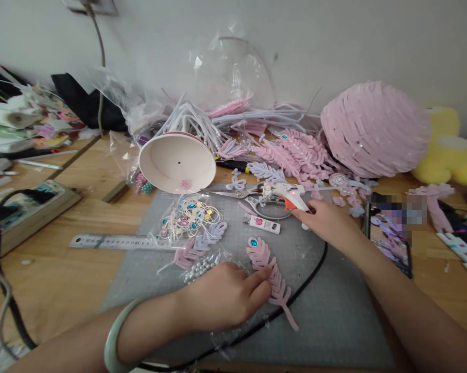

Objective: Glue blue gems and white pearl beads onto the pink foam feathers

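Note:
A pink pipe-cleaner feather (282,290) with a blue gem at its top lies on the grey cutting mat (334,311). My left hand (229,292), wearing a pale green bangle, is closed with its fingertips on the feather's left side. Whether a tiny piece is also between them is hidden. My right hand (322,220) grips the handle of a white and orange glue gun (297,199), its front over the scissors (252,197). A white lighter (262,224) lies just below. Beside my left hand are a bag of silvery beads (202,265) and a pink and lilac feather (202,243).
A steel ruler (113,242) and a bag of gems (190,217) lie left. Behind stand a cream bowl (171,160), several pink feathers (299,153) and a pink wrapped ball (373,127). A phone (391,238) lies right. A black cord (311,280) crosses the mat.

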The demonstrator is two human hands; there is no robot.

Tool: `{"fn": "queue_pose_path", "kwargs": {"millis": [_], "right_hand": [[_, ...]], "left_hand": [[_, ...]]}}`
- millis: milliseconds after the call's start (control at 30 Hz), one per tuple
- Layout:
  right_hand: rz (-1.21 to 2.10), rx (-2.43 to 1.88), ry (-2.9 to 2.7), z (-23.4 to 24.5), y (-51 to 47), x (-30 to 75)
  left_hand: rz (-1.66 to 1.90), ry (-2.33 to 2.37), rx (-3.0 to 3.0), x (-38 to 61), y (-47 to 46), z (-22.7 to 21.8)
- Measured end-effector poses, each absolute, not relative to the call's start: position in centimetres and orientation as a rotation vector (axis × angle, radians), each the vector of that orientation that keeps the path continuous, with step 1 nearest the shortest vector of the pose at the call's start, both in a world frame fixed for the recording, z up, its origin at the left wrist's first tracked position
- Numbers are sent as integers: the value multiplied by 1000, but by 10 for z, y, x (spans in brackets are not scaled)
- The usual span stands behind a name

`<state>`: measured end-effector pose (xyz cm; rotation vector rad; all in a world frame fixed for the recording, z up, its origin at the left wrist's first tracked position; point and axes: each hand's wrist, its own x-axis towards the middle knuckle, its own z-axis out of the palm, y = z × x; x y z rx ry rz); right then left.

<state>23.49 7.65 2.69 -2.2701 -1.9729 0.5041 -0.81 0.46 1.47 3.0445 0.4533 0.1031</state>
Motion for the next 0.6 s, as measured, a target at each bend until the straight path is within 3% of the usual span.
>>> {"fn": "queue_pose_path", "kwargs": {"millis": [133,233,333,600], "right_hand": [[1031,-1891,-1522,32,70,237],[1163,-1622,-1340,36,62,242],[1060,-1627,-1510,38,49,244],[344,-2026,-1892,19,1,243]], "left_hand": [[27,433,3054,-9,6,15],[25,417,3050,-9,6,16],[44,393,3058,-10,6,17],[28,372,3120,-11,7,17]]}}
